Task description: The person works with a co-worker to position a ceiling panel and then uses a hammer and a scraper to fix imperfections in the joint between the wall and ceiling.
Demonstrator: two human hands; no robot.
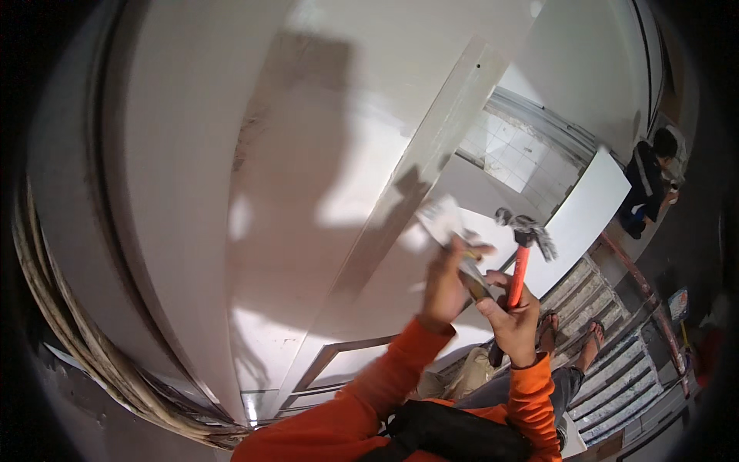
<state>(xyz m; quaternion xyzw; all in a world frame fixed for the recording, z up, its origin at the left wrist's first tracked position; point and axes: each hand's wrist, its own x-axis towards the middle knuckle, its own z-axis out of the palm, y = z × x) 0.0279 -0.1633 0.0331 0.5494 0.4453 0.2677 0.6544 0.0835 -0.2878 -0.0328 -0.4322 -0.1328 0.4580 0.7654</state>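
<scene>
My right hand (pixel 516 327) had its fingers wrapped round the hammer (pixel 519 276), thumb and forefinger meeting at the end of the scraper (pixel 472 277); my left hand (pixel 443 289) lay across the scraper nearer its whitened blade (pixel 441 221), too blurred for me to tell whether those fingers pinched or merely rested; the scraper's long axis slanted from the blade, up and left, down to my right thumb, so the left hand was nearer the blade and the right nearer the butt; the hammer stood almost upright just right of it, head uppermost; I counted one scraper, one hammer; beyond were one plank (pixel 423 165) slanting across the wall (pixel 369 85), one opening showing tiles (pixel 508 146), one white panel (pixel 589 219), two sandalled feet (pixel 591 343) near a slatted platform (pixel 589 296), and one co-worker (pixel 647 185) off to the upper right.
</scene>
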